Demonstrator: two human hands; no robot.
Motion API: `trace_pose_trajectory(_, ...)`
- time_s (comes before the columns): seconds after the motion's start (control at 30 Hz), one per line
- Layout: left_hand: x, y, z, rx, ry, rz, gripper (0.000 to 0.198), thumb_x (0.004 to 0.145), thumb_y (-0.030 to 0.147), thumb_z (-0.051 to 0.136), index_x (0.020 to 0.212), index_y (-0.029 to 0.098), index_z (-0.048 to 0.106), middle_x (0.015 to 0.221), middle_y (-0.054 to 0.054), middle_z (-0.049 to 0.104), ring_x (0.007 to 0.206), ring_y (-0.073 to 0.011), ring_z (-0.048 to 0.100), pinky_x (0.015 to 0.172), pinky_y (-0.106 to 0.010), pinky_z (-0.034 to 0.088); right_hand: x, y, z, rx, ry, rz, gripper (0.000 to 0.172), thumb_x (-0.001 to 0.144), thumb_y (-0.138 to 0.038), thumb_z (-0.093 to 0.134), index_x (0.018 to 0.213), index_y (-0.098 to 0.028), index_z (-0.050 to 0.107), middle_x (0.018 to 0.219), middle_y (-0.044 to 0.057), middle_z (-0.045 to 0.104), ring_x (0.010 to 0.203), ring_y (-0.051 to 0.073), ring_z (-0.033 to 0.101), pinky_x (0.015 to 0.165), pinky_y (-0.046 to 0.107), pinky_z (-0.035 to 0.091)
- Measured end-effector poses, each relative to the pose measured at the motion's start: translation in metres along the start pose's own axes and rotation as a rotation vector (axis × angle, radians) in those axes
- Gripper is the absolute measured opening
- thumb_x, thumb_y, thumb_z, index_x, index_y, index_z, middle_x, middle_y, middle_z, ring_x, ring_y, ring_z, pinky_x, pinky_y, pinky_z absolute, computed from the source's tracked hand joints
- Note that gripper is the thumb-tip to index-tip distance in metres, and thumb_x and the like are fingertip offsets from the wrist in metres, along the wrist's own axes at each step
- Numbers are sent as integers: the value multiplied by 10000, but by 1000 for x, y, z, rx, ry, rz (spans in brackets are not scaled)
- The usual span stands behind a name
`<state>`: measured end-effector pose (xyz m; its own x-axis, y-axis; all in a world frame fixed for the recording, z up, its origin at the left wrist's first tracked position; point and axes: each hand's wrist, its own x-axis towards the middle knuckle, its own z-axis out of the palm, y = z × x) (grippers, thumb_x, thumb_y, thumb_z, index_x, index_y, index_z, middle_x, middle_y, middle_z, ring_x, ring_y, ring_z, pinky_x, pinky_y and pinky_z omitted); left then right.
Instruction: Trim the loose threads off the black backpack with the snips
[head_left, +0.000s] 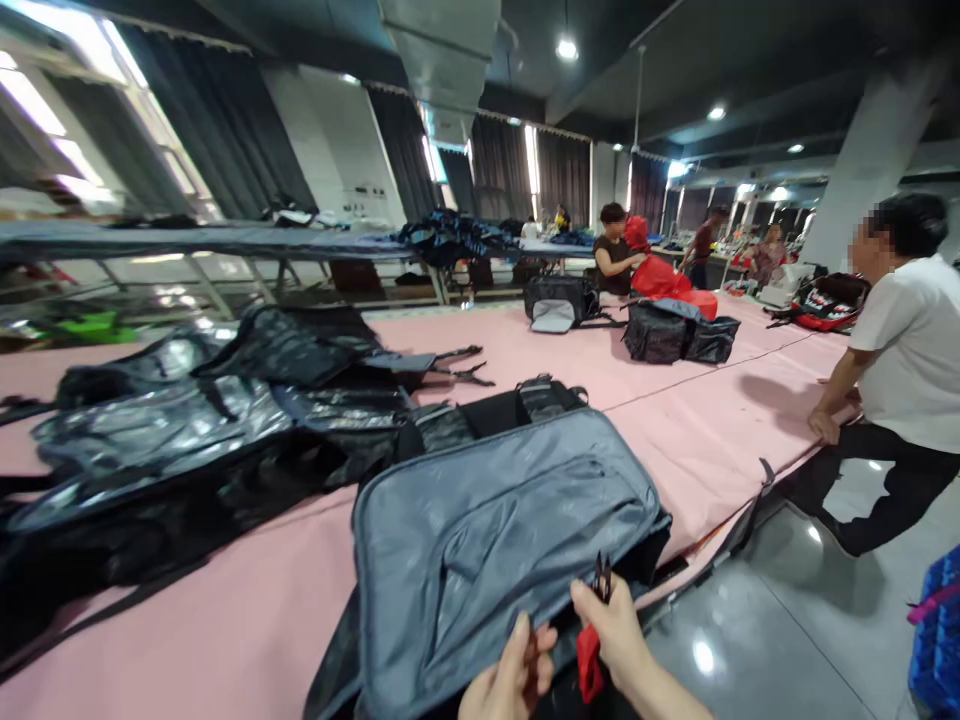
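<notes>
A grey backpack [502, 540] is laid flat on the pink desk [225, 620], its near edge at 6 o'clock pinched by the left hand [510, 680], probably to keep the soft padded nylon taut. Red-handled snips [592, 640] are gripped in the right hand [619, 625]. Glossy plastic-wrapped bags [187, 420] are piled at 10 o'clock.

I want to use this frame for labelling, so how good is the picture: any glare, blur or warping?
Head view: wide-angle warping bends the pink table and ceiling; windows at upper left are blown out; lamps glare on the floor; the grey bag is sharp, both hands slightly soft.
</notes>
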<state>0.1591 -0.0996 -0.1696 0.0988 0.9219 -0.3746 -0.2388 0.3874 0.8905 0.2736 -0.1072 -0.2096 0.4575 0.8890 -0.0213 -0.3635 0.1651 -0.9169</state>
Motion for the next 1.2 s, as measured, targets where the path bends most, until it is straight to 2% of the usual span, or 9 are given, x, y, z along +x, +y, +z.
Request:
trace_pose_trajectory(0.03, -2, 3, 3, -51, -21, -55, 496, 521, 543, 743, 638, 69, 652, 627, -110, 636, 501, -135, 505, 502, -285, 430, -1, -3, -1, -15, 12, 14, 363, 702, -482, 666, 719, -140, 544, 623, -30, 477, 581, 85, 384, 581, 221, 353)
trace_pose_trajectory(0.1, -5, 7, 7, -92, -30, -68, 457, 524, 509, 758, 556, 76, 615, 587, -83, 616, 492, -105, 469, 506, -254, 406, -2, -5, -4, -66, 27, 48, 378, 690, -484, 672, 651, -151, 499, 557, -57, 411, 531, 73, 341, 523, 208, 320)
trace_pose_trajectory(0.2, -4, 6, 9, -118, -43, -74, 406, 559, 455, 757, 613, 70, 642, 564, -51, 594, 488, -79, 433, 500, -223, 371, -3, -4, -12, -147, 15, 77, 366, 708, -468, 660, 641, -160, 474, 557, -62, 403, 525, 71, 352, 514, 199, 322)
trace_pose_trajectory(0.37, -2, -1, 7, -181, -25, -82, 373, 567, 420, 762, 637, 70, 653, 571, -50, 592, 486, -67, 405, 488, -211, 334, -18, -14, -28, -284, -119, -19, 256, 803, -400, 571, 924, -177, 538, 837, 15, 547, 766, 121, 504, 722, 241, 418)
trace_pose_trajectory(0.47, -3, -2, 7, -169, -49, -54, 382, 591, 438, 741, 635, 67, 658, 556, -46, 574, 485, -70, 392, 487, -219, 323, -30, -26, -36, -430, -110, -72, 236, 849, -383, 493, 999, -201, 503, 844, 14, 553, 778, 128, 521, 726, 246, 430)
trace_pose_trajectory(0.67, -3, -2, 7, -147, -75, -10, 419, 609, 478, 720, 660, 66, 663, 521, -18, 527, 493, -73, 394, 508, -220, 305, -44, -49, -27, -770, -101, -134, 163, 821, -335, 538, 892, -188, 542, 729, -4, 591, 674, 129, 548, 667, 231, 422)
trace_pose_trajectory(0.8, -5, -1, 7, -155, -83, -11, 423, 606, 486, 719, 649, 70, 654, 516, -8, 506, 501, -78, 405, 521, -223, 311, -44, -50, -21, -897, -117, -202, 187, 815, -353, 541, 903, -191, 573, 696, -5, 612, 608, 125, 555, 606, 215, 414)
trace_pose_trajectory(1.0, -5, -1, 5, -156, -72, -25, 407, 613, 482, 719, 631, 83, 639, 550, -15, 531, 505, -74, 401, 523, -220, 320, -39, -42, -21, -918, -129, -261, 197, 803, -349, 540, 902, -187, 590, 698, 1, 629, 599, 122, 568, 588, 209, 416)
trace_pose_trajectory(1.2, 2, 3, -3, -203, -4, -22, 401, 550, 456, 774, 618, 91, 621, 620, -35, 593, 498, -64, 401, 487, -216, 315, -38, -43, -30, -757, -72, -197, 181, 797, -352, 559, 862, -184, 546, 617, -34, 567, 512, 94, 488, 512, 201, 376)
